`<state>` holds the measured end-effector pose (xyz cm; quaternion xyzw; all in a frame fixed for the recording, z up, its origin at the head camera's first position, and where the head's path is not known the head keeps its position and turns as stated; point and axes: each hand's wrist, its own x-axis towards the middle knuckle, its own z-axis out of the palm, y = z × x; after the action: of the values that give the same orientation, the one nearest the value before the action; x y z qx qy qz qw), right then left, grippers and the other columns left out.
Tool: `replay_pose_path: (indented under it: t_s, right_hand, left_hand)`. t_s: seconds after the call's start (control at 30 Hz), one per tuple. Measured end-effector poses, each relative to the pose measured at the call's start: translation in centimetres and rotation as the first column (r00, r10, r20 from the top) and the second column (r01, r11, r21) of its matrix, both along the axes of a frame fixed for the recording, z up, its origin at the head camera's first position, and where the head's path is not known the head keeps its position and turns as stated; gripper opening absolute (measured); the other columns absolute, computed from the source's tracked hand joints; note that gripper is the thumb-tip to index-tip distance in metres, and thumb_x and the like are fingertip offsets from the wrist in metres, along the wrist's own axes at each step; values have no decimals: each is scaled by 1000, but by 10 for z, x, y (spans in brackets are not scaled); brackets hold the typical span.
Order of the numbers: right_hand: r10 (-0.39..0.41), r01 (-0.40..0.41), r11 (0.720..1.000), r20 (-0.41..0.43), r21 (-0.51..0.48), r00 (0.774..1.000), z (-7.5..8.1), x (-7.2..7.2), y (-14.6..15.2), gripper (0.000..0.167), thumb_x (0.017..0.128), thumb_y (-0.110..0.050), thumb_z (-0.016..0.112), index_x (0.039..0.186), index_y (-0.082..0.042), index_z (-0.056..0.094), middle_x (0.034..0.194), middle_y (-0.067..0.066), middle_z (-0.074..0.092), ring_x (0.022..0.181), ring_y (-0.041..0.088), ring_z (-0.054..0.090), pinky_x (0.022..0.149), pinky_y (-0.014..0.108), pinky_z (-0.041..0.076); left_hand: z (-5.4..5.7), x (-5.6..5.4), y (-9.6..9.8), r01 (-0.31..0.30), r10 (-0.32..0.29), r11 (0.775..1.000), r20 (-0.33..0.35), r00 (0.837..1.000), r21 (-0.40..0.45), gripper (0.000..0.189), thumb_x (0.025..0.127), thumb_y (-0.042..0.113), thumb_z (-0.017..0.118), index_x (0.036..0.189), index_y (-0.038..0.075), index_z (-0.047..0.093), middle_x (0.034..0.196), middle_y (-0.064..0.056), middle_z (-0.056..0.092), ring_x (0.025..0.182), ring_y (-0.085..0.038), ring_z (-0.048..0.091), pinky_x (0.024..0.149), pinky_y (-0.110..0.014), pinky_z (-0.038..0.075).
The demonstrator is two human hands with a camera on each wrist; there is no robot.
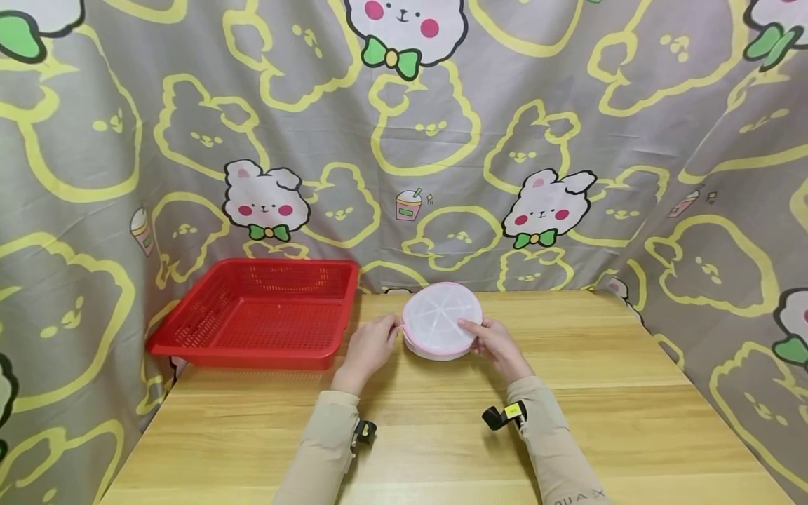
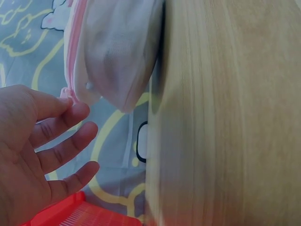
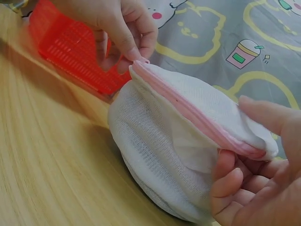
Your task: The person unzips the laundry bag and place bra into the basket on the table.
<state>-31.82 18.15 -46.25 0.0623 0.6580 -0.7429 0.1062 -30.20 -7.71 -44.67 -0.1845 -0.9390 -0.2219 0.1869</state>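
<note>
A round white mesh laundry bag (image 1: 438, 317) with a pink zipper edge is held tilted over the wooden table, near its far side. My left hand (image 1: 371, 348) pinches the pink end of the zipper at the bag's left edge between thumb and forefinger; the other fingers spread loosely in the left wrist view. On the right side, my right hand (image 1: 499, 345) grips the bag's rim, thumb on the upper face and fingers curled beneath. The right wrist view shows the bag's mesh side (image 3: 150, 146) slack below the pink zipper (image 3: 188, 110).
A red plastic basket (image 1: 331, 354) with perforated walls stands at the table's left, just beyond my left hand. The wooden table (image 1: 442, 435) extends towards me and to the right. A grey patterned curtain (image 1: 442, 231) hangs behind and along both sides.
</note>
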Motion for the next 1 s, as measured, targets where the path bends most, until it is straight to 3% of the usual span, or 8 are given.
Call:
replay_pose_path:
  t_s: [0.33,0.5,0.73,1.0]
  right_hand:
    - [-51,51,998,-3,32,999,1,2,-4,7,88,-12,70,85,-10,63,59,-9,64,48,3,43,49,18,36]
    - [-75,74,997,17,19,997,0,2,-6,6,87,-11,69,87,-9,64,61,-9,66,51,2,50,52,18,40]
    - [-68,72,993,45,-96,997,-3,2,-5,6,89,-5,62,89,-11,62,65,-7,69,60,3,63,58,18,49]
    - [-81,91,964,51,-249,995,-3,2,-5,25,90,4,58,77,-16,67,64,-4,68,55,4,60,51,15,44]
  left_hand:
    - [-2,0,0,11,-12,1000,-24,1000,-26,7,95,20,61,96,16,67,92,-1,72,83,-23,69,69,-41,53]
    - [-2,0,0,18,-20,999,-42,999,-31,5,94,17,63,96,17,67,91,-1,72,82,-23,70,69,-41,54]
    - [-4,-1,1,20,-22,999,-49,999,-40,5,94,18,62,95,16,67,91,1,72,81,-21,69,69,-39,53]
    - [-3,-1,2,15,-17,999,-51,999,-32,5,95,20,62,95,17,67,91,0,73,82,-24,70,68,-40,53]
